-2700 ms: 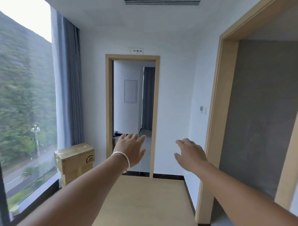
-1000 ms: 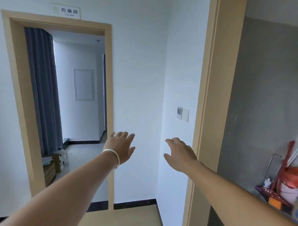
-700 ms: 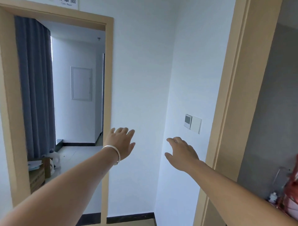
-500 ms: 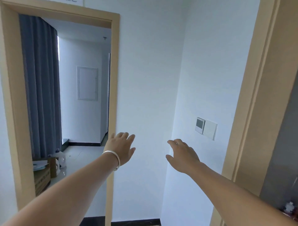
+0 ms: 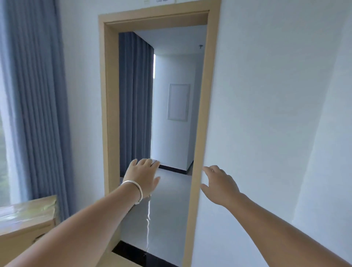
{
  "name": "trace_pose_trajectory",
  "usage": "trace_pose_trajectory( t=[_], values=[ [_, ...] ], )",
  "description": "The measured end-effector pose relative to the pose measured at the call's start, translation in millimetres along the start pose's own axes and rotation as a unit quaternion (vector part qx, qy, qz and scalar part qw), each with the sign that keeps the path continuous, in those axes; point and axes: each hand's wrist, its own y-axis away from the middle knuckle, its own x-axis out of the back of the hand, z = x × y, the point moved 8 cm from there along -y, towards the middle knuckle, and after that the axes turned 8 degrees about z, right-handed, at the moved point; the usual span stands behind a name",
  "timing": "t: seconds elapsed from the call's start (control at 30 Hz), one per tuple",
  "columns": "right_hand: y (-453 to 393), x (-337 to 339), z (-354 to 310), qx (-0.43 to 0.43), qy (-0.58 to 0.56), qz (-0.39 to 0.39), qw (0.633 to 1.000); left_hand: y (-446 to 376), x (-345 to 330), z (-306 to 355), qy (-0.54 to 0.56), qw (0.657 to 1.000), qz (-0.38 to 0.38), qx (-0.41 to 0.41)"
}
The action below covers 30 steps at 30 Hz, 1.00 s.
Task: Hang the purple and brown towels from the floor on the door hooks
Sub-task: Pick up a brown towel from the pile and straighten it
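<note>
Left hand [image 5: 142, 178] (fingertips blurred), empty

Person, two bare forearms, no sleeves visible. Left hand [image 5: 143, 178]: silver bangle [image 5: 135, 189] at wrist. Right hand [image 5: 221, 185]: unadorned.

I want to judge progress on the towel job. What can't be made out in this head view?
- Purple and brown towels, door hooks: nowhere in frame.
- Sign above the door frame: cut off by the top edge, text blurred.
- Room beyond: largely hidden by the inner curtain and frame.
- Left hand and right hand: open, holding nothing.
</note>
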Motion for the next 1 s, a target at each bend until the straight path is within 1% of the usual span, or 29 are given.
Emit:
trace_pose_trajectory(
  t=[0.17,0.33,0.6,0.73,1.0],
  values=[
    [-85,-51,-50,0.09,-0.055,-0.007,0.994,-13,-30,-70,-0.067,0.992,-0.031,0.098],
    [-135,-101,-119,0.19,-0.11,-0.017,0.975,5,-48,-129,-0.14,0.972,-0.059,0.178],
    [-157,-169,-261,0.313,-0.172,-0.062,0.932,67,-71,-240,-0.188,0.935,-0.1,0.284],
    [-169,-198,-332,0.352,-0.192,-0.087,0.912,101,-95,-303,-0.211,0.91,-0.121,0.335],
    [-203,-264,-475,0.42,-0.186,-0.115,0.881,156,-146,-441,-0.205,0.866,-0.156,0.428]
  ],
)
